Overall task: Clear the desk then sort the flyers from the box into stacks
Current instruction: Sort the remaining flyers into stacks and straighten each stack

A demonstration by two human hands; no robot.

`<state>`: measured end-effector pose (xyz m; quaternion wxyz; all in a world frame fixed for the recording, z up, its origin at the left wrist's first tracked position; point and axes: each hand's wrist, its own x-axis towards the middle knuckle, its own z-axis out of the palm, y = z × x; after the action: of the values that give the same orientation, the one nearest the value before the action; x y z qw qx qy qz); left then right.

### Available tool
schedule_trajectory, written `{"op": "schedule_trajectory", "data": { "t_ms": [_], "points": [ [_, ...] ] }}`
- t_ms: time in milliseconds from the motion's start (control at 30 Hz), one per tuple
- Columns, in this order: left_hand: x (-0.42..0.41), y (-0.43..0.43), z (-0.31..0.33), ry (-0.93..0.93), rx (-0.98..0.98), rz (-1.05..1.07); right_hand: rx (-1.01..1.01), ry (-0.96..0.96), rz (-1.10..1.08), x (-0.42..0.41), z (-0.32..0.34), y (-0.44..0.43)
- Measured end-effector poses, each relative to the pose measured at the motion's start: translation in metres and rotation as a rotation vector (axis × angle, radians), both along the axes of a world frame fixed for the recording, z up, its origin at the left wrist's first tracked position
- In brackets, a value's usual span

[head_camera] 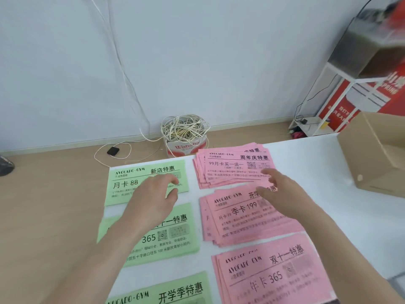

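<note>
Neither hand grips anything: left hand [153,200] loosely curled above green flyers [125,185], right hand [282,191] spread across 2 pink stacks [230,170]; paper contact unclear, print beneath hidden.

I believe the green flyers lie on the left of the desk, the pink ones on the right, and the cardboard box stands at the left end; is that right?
Not quite: the head view shows the box at the right end of the desk, not the left. The green flyers do lie on the left and the pink flyers on the right.
</note>
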<state>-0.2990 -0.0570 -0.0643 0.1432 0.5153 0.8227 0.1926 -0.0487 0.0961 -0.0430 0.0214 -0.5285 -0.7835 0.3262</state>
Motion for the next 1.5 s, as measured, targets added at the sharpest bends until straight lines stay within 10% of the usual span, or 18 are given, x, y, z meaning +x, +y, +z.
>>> {"op": "schedule_trajectory", "data": {
  "t_ms": [500, 1033, 1267, 1500],
  "points": [
    [0.09, 0.147, -0.032, 0.161, -0.243, 0.269, 0.014, -0.025, 0.017, -0.015, -0.037, 0.134],
    [0.091, 0.192, -0.038, -0.213, -0.198, 0.515, 0.073, -0.183, 0.101, -0.006, -0.051, 0.169],
    [0.091, 0.198, -0.048, -0.259, -0.235, 0.509, -0.216, 0.475, -0.054, 0.006, -0.042, 0.171],
    [0.078, 0.175, -0.013, -0.838, 0.374, 0.388, -0.471, 0.865, 0.068, 0.027, -0.027, 0.182]
  ]
}}
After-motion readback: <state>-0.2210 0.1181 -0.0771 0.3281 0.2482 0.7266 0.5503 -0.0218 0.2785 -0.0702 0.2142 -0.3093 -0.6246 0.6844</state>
